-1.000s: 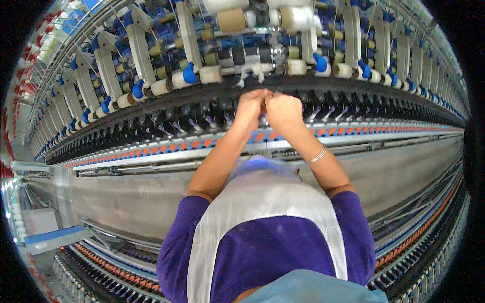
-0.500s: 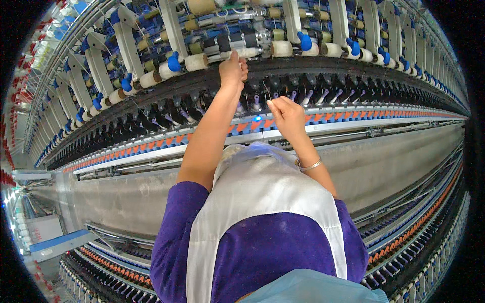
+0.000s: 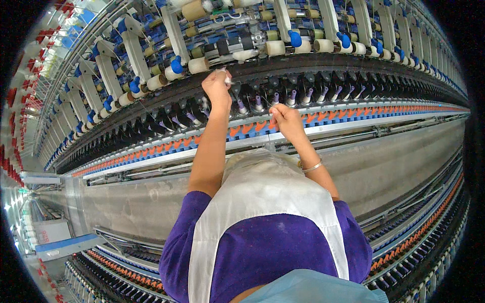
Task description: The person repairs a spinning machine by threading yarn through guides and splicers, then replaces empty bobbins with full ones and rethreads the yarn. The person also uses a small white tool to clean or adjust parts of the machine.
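A tuft of white fibre fluff (image 3: 227, 77) shows at the fingers of my left hand (image 3: 216, 91), which is closed on it. This hand is just below the front rollers, one of them a white-covered roller (image 3: 245, 54). My right hand (image 3: 289, 121) is lower and to the right, fingers pinched together beside the row of spindles. Whatever it pinches is too small to make out. Close to it stand slim spindle tubes with purple tips (image 3: 292, 97). Below them runs a strip of orange pieces (image 3: 261, 125) on a blue band, partly covered by my right fingers.
Grey arms with blue knobs (image 3: 295, 39) and cream rollers (image 3: 275, 48) line the spinning frame above my hands. A silver rail (image 3: 353, 121) crosses below the spindles. Behind me is a grey floor (image 3: 136, 202), with another machine row (image 3: 399, 252) at lower right.
My left hand has come down and left, away from the rollers, with white fluff now showing in it. My right hand has dropped a little toward the orange strip. The view has shifted slightly.
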